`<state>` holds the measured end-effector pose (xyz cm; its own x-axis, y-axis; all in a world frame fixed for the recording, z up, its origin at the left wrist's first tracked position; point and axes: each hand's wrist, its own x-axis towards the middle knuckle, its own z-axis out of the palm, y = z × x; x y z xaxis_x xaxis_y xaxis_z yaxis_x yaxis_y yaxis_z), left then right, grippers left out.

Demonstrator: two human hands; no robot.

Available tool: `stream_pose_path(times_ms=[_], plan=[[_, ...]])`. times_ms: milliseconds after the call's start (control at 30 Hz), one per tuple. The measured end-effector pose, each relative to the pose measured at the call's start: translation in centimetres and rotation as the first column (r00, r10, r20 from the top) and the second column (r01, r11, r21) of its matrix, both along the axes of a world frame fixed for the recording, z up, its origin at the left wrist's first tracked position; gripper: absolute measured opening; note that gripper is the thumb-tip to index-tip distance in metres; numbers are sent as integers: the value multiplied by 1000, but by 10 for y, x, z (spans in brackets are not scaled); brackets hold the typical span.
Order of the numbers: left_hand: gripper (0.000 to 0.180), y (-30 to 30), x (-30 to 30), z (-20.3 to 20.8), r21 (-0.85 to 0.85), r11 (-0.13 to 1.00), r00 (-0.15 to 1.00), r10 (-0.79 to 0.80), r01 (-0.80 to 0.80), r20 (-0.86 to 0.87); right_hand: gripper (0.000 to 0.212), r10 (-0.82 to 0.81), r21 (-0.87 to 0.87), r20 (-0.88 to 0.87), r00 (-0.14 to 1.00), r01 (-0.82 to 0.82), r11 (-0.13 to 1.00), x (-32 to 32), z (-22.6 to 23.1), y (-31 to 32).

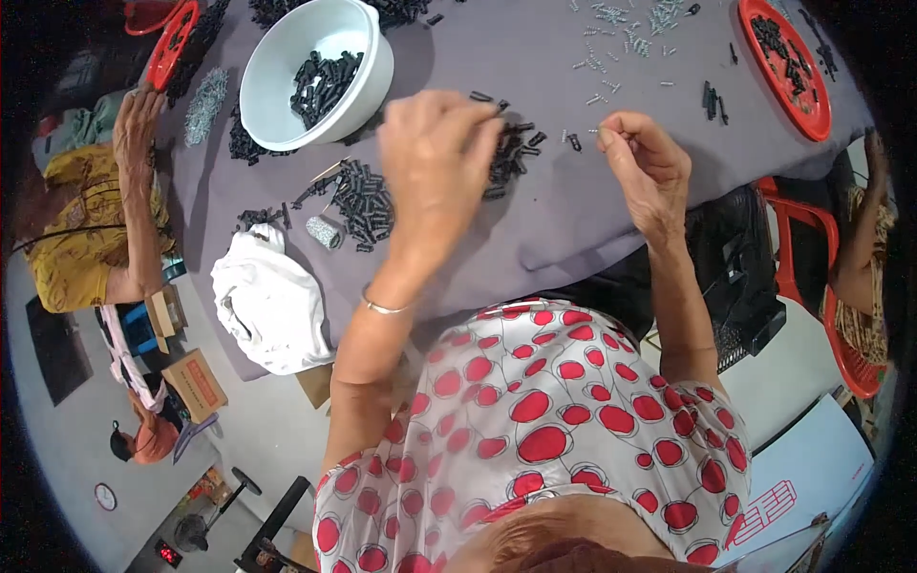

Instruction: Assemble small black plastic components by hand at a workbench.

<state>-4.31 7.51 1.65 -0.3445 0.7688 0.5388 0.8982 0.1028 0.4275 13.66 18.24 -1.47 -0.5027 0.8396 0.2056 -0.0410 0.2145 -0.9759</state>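
OK, we count two hands at work here. The right hand [654, 164] has thumb and forefinger pinched together on one tiny silvery piece [593, 131], just above the grey cloth [573, 229]. Right by those fingertips lies one short black piece [574, 143]. The left hand [435, 158] is half curled and blurry beside a heap of black parts [366, 202]; we can't tell if it's got anything. Also on the table: one white bowl [373, 94], two red trays [814, 133], one white rag [267, 301]. Loose black parts? Way too many for us to count.
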Motion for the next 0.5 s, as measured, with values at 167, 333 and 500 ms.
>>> stream_pose_path(times_ms=[167,333,500], plan=[[12,-45,-9,8,-154,981,992,123,-115,39,4,0,-19,31,1000,1,1000,1,-1,-2],[19,-55,10,10,-233,972,996,-20,40,85,4,-3,-8,12,1000,3,1000,0,-1,-3],[19,-47,21,8,-298,952,997,-75,74,10,4,27,-9,11,1000,-27,1000,1,-4,-2]])
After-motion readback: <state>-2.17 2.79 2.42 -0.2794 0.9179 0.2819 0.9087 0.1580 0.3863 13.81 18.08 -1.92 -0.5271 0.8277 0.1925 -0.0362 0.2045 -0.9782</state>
